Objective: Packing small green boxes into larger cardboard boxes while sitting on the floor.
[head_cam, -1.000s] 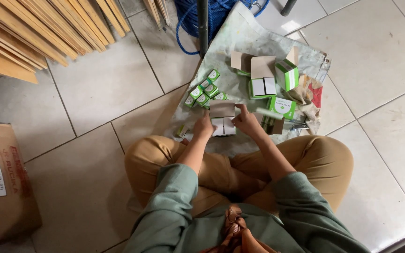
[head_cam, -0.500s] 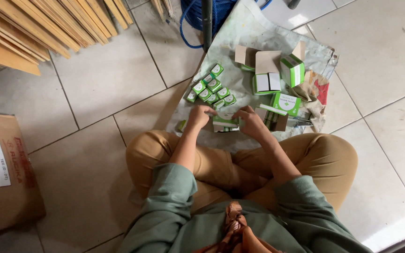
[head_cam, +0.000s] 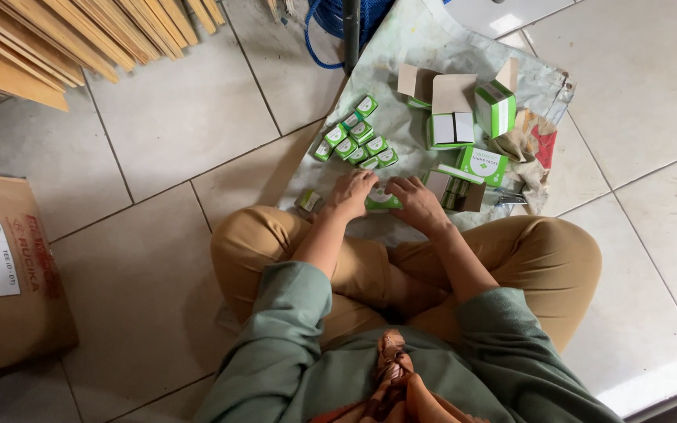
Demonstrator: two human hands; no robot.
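I sit cross-legged on a tiled floor. My left hand (head_cam: 350,193) and my right hand (head_cam: 415,200) both grip a small green and white carton (head_cam: 383,201), pressed low over a pale plastic sheet (head_cam: 401,55). Its flaps look closed. Just beyond my fingers lies a cluster of several small green boxes (head_cam: 354,141). One more small box (head_cam: 307,200) lies left of my left hand.
Larger green cartons (head_cam: 495,108), some with open brown flaps, stand at the sheet's far right beside a crumpled cloth (head_cam: 530,145). Wooden slats (head_cam: 64,39) lean at the top left. A brown cardboard box (head_cam: 5,274) sits at the left. Blue rope (head_cam: 327,23) coils at the top.
The carton in my hands had its brown flap open; now it is folded shut and held lower. Both hands have drawn closer together over it.
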